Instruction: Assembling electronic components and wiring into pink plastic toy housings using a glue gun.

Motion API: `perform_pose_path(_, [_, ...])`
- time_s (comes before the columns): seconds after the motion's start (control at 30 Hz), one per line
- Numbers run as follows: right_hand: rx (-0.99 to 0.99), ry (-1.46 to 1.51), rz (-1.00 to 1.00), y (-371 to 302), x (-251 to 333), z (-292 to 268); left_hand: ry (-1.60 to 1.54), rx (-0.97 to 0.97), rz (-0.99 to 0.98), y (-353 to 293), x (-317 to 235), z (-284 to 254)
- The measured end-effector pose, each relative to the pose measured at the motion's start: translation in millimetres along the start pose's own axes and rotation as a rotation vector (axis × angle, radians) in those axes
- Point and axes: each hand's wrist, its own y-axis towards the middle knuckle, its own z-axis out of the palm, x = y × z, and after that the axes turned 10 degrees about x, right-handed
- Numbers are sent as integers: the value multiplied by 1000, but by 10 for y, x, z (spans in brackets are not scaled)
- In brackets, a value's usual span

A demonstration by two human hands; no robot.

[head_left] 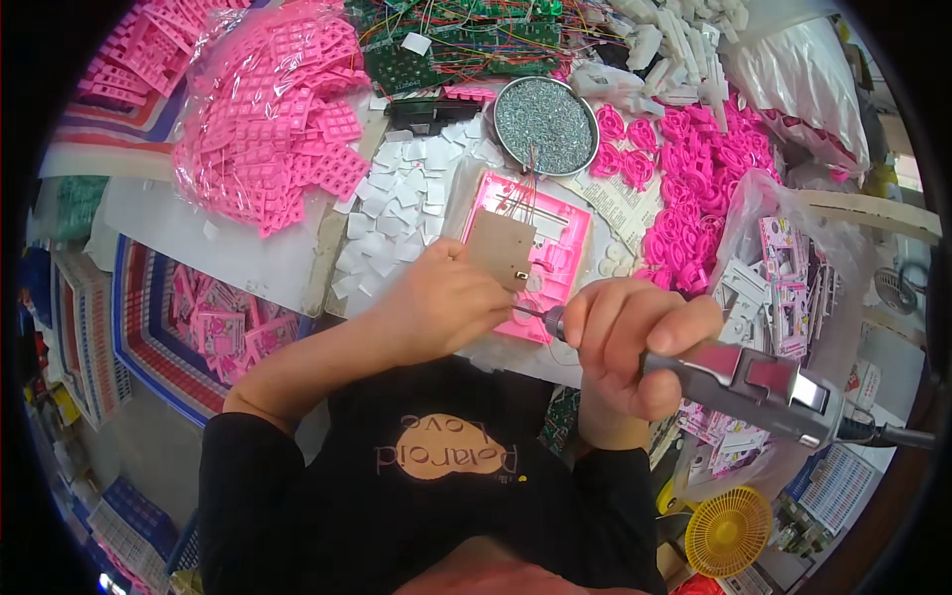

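My right hand (625, 337) is wrapped round a grey electric screwdriver (754, 382), its cord trailing off to the right. The thin bit points left, its tip close to the fingertips of my left hand (436, 302). That hand is closed in a pinch at the lower edge of a brown circuit board (501, 243); what it pinches, if anything, is hidden. Beneath the board lies a pink plastic housing (563, 243), open side up, with thin wires running from the board's upper edge. Beyond the housing sits a round metal dish (546, 124) full of small screws.
Pink keypad parts (288, 109) in clear plastic pile up at the back left, by scattered white squares (402, 203). Green wired boards (456, 45) fill the back. Pink rings (694, 198) and a clear bag (843, 297) of printed parts lie right. A blue-red basket (149, 347) stands left.
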Motion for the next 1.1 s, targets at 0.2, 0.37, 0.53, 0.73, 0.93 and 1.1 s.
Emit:
perform_pose_path(0.2, [-2,-9,45,-24,-98,36,38,-52,65,40,25,-29])
perform_pose_path(0.37, [-22,33,89,-73,-157,26,97,17,68,10,43,-43])
perform_pose_path(0.53, [-76,-50,55,-66,-244,-47,217,-20,7,50,115,-3])
perform_pose_path(0.73, [-129,-183,-4,-91,-590,-441,336,119,-87,39,165,102])
perform_pose_path(0.93, [-179,-334,149,-36,-685,-413,367,66,-87,2,151,152])
perform_pose_path(1.1, [-53,-399,110,-34,-766,-427,306,38,-126,-12,143,171])
